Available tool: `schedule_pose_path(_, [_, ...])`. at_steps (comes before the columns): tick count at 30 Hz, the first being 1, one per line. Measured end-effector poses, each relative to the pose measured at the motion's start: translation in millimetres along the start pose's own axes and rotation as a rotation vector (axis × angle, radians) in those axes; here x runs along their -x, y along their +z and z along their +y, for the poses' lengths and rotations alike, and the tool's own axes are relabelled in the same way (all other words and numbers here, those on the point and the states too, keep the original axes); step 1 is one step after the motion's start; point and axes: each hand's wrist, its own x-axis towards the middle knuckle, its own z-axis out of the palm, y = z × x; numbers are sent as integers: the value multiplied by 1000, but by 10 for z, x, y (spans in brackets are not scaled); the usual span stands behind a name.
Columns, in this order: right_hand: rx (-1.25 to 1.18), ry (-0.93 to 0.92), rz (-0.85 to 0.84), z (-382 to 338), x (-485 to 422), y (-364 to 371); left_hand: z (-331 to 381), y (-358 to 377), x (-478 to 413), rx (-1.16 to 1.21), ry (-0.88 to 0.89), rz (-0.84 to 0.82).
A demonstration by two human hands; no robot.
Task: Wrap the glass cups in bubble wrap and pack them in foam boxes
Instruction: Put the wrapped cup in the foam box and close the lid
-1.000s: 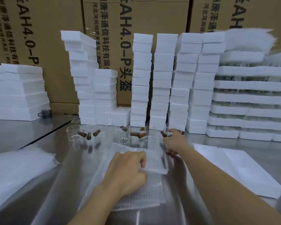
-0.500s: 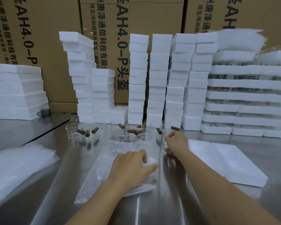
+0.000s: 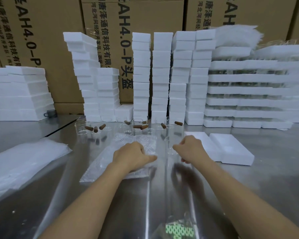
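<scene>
While the left hand [image 3: 133, 156] bears down on the wrap [image 3: 102, 163], the right hand [image 3: 192, 149] has a cup [image 3: 169, 141] just off the sheet's right edge. Left: knuckles bent, fingers tucked onto the sheet's right half, thumb flat and pointing right; cannot tell if it pinches the film or only presses. Right: index and thumb curled round the cup, other fingers curled behind. The glass outline is faint; the cup looks upright, base at or near the table [image 3: 248, 195]. The hands are near each other but apart. The wrap lies flat mid-table, long axis running near-left to far-right, one sheet as far as visible. The box [image 3: 235, 149] lies open just right of the right hand, two white halves side by side, touching, hollows up. The cup row [image 3: 138, 125] stands behind the wrap at the foot of the stacks [image 3: 160, 75], clear glass, upright. Brown stubs [image 3: 89, 128] lie on or among them, exact seating unclear. The stacks are tall white foam columns, the leftmost leaning. Trays [image 3: 248, 90] sit far right, layered foam with something glassy between layers, blurred. Slabs [image 3: 16, 94] sit far left, piled flat. A wrap pile [image 3: 24, 163] lies near-left, well apart from the working sheet. Cartons [image 3: 41, 40] wall off the back, black print. A small dark mug [image 3: 50, 112] sits beside the slabs.
</scene>
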Motion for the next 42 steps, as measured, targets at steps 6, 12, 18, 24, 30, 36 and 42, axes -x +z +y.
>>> schedule_pose_path(6, [170, -6, 8, 45, 123, 27, 8, -30, -9, 96, -50, 25])
schedule_pose_path(12, [113, -25, 38, 10, 224, -24, -5, -79, -80, 226, -63, 132])
schedule_pose_path(18, [-338, -174, -21, -140, 295, -47, -15, -146, -153, 606, -110, 184])
schedule_pose_path(24, [-393, -140, -171, -155, 321, -24, -16, -140, -183, 809, -142, 235])
schedule_pose_path(30, [-379, -109, -220, -144, 336, -18, 152, -152, -20, 575, 218, 531])
schedule_pose_path(36, [-405, -65, -182, -144, 345, -46, 251, -66, 90, 270, 615, 566])
schedule_pose_path(42, [-697, 71, -324, -137, 324, -95, 364, -25, 187, 339, 705, 415])
